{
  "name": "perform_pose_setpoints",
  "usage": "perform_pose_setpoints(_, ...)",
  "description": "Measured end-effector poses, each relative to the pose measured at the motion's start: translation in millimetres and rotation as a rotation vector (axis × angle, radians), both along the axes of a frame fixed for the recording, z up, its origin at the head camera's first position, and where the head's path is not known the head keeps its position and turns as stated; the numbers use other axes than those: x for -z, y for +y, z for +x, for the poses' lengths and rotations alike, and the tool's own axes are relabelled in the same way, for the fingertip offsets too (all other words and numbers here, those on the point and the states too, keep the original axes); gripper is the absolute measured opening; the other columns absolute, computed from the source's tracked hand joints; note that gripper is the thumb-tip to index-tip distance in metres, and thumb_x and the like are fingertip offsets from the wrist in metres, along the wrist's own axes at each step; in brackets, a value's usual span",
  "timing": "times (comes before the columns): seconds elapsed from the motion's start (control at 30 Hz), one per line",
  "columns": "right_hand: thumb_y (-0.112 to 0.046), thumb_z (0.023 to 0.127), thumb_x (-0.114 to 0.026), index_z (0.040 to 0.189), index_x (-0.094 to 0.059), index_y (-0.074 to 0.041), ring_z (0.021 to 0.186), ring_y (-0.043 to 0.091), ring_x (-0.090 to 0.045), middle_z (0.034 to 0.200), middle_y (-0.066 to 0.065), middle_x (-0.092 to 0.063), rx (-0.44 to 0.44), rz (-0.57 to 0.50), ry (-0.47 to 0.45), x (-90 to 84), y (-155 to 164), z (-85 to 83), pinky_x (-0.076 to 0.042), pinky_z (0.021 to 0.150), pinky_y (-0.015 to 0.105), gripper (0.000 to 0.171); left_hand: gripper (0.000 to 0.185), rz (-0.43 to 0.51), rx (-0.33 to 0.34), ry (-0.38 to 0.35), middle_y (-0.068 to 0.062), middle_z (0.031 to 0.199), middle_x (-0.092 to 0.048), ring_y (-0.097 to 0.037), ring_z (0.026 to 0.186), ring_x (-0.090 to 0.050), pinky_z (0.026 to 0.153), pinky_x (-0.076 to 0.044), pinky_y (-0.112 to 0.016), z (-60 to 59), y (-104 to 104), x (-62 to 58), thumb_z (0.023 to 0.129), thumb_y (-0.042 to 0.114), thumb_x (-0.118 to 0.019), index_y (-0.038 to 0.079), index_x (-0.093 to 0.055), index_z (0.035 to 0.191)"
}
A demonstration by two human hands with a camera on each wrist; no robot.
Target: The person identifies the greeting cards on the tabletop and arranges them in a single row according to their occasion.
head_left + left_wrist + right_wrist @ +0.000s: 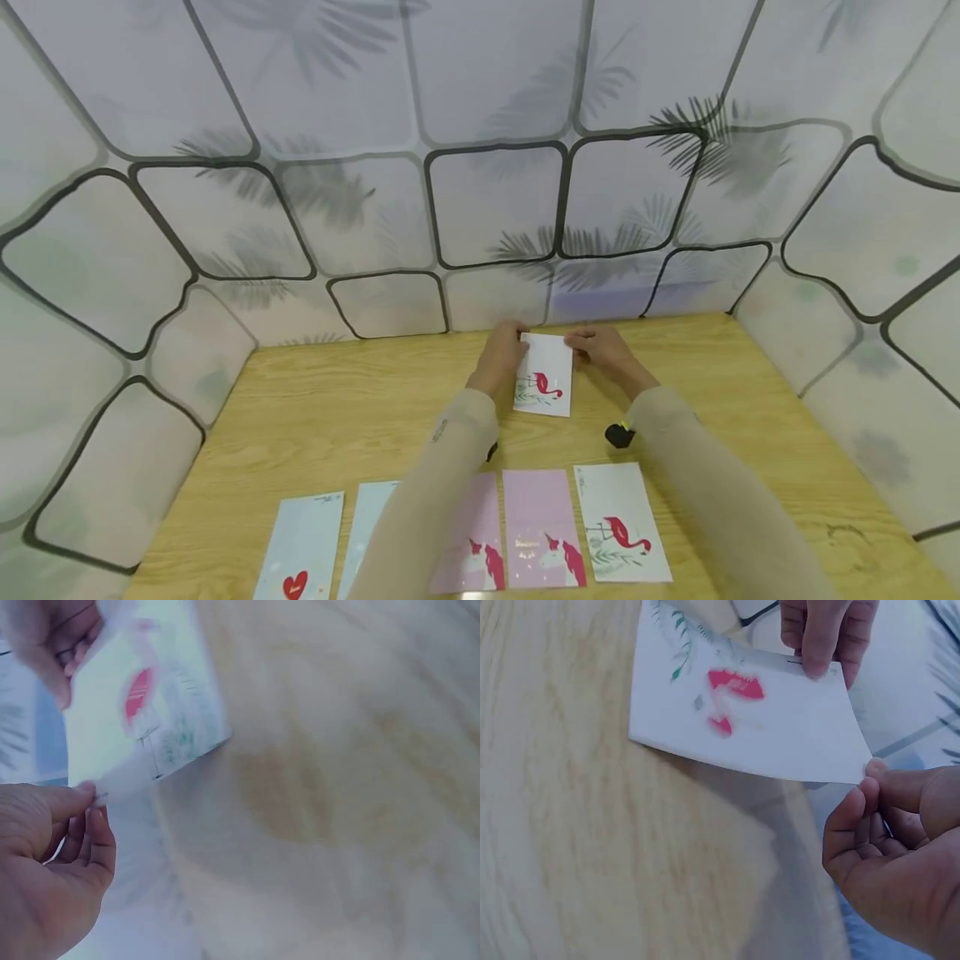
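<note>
A white card with a pink flamingo is held over the far middle of the wooden table. My left hand pinches its far left corner and my right hand pinches its far right corner. In the right wrist view the flamingo card curves slightly, with my right hand's fingertips pinching a corner and my left hand's fingers gripping the other. The left wrist view shows the card blurred, pinched by my left hand.
A row of cards lies along the near table edge: a blue one with a red heart, another blue one, two pink unicorn cards, and a white flamingo card. Patterned walls enclose the table on three sides.
</note>
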State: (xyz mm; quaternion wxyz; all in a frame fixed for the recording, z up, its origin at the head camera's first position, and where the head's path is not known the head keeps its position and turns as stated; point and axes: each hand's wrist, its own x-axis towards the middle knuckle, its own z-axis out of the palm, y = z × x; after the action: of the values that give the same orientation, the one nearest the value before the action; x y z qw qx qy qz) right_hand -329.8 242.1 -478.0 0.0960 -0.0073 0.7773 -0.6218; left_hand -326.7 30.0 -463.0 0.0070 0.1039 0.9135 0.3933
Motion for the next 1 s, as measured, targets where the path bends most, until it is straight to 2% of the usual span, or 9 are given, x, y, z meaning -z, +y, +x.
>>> perform_pose_setpoints(0.07,-0.007,0.104,-0.062,0.127,-0.059,0.018,0.072,0.008,-0.060,0.080,-0.002,-0.063,-0.011,-0.049,-0.042,-7.5,1.3,0.1,-0.056,0.073,0.026,0.034,0.023,0.066,0.010,0.014,-0.014,0.111,-0.068,-0.022,0.101,-0.062,0.090,-0.054,-0.034,-0.3,-4.5,-8.5,0.101,0.004,-0.064,-0.002,-0.071,0.122)
perform_pose_setpoints(0.17,-0.008,0.105,-0.060,0.132,-0.056,0.017,0.073,0.007,-0.060,0.082,-0.002,-0.063,-0.030,-0.084,-0.095,-20.6,6.8,2.3,-0.056,0.074,0.024,0.037,0.015,0.104,0.040,0.038,-0.011,0.099,-0.071,-0.018,0.086,-0.061,0.076,-0.053,-0.029,1.4,-7.9,-22.0,0.100,0.006,-0.067,0.000,-0.075,0.112)
perform_pose_setpoints(0.4,-0.012,0.106,-0.059,0.139,-0.050,0.013,0.078,0.008,-0.058,0.090,-0.001,-0.061,-0.089,-0.086,-0.166,-54.0,22.9,17.4,-0.055,0.076,0.023,0.042,0.013,0.161,0.085,0.032,-0.007,0.085,-0.072,-0.028,0.083,-0.072,0.062,-0.052,-0.023,17.8,-5.7,-52.0,0.101,0.011,-0.068,0.002,-0.077,0.105)
perform_pose_setpoints(0.53,-0.013,0.107,-0.058,0.138,-0.050,0.014,0.078,0.008,-0.057,0.090,0.000,-0.060,-0.129,-0.072,-0.151,-68.6,33.7,30.3,-0.055,0.075,0.023,0.042,0.014,0.222,0.117,-0.017,-0.006,0.079,-0.071,-0.028,0.078,-0.071,0.061,-0.053,-0.022,29.0,-1.0,-62.4,0.102,0.011,-0.067,0.001,-0.077,0.105)
perform_pose_setpoints(0.73,-0.014,0.107,-0.059,0.129,-0.055,0.013,0.075,0.009,-0.054,0.089,0.001,-0.057,-0.198,-0.044,-0.097,-78.6,53.5,50.2,-0.052,0.071,0.023,0.035,0.018,0.308,0.181,-0.111,-0.008,0.083,-0.071,-0.024,0.076,-0.071,0.066,-0.058,-0.024,47.8,7.2,-72.6,0.104,0.009,-0.064,-0.003,-0.075,0.111)
perform_pose_setpoints(0.83,-0.015,0.107,-0.060,0.127,-0.056,0.012,0.074,0.009,-0.054,0.089,0.002,-0.058,-0.203,-0.023,-0.078,-80.7,61.8,60.3,-0.052,0.070,0.024,0.034,0.020,0.313,0.217,-0.145,-0.009,0.083,-0.071,-0.023,0.076,-0.071,0.067,-0.059,-0.024,57.0,11.3,-75.4,0.104,0.010,-0.063,-0.003,-0.074,0.115)
perform_pose_setpoints(1.0,-0.015,0.106,-0.061,0.122,-0.059,0.012,0.074,0.009,-0.054,0.091,0.002,-0.059,-0.185,0.010,-0.052,-84.8,73.2,78.4,-0.053,0.071,0.026,0.031,0.020,0.405,0.266,-0.206,-0.010,0.081,-0.070,-0.022,0.074,-0.071,0.067,-0.060,-0.025,71.2,20.8,-76.8,0.103,0.007,-0.063,-0.005,-0.073,0.117)
